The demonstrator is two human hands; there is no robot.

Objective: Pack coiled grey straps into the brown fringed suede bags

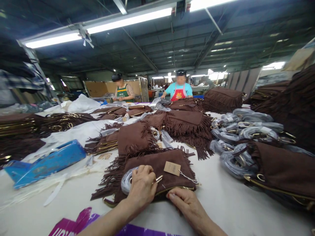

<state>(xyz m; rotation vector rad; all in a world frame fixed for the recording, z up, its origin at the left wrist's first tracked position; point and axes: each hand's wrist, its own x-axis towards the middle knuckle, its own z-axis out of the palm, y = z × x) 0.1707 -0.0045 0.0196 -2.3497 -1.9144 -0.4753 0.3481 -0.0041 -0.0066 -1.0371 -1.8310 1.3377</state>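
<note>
A brown suede fringed bag (169,167) lies flat on the white table (221,200) right in front of me, with a tan paper tag (172,168) on a string. My left hand (141,188) rests on the bag's near left part, fingers curled in a pinch around a gold zipper pull (158,179), next to a plastic-wrapped strap (126,181). My right hand (187,203) presses on the bag's near edge by the gold zipper line, fingers bent down against it.
More brown fringed bags (182,126) are piled across the table. Plastic-wrapped straps with gold rings (246,131) lie at right. A blue tool (46,164) sits at left. Purple printed packaging (73,226) is at the near edge. Two people (180,88) work at the far end.
</note>
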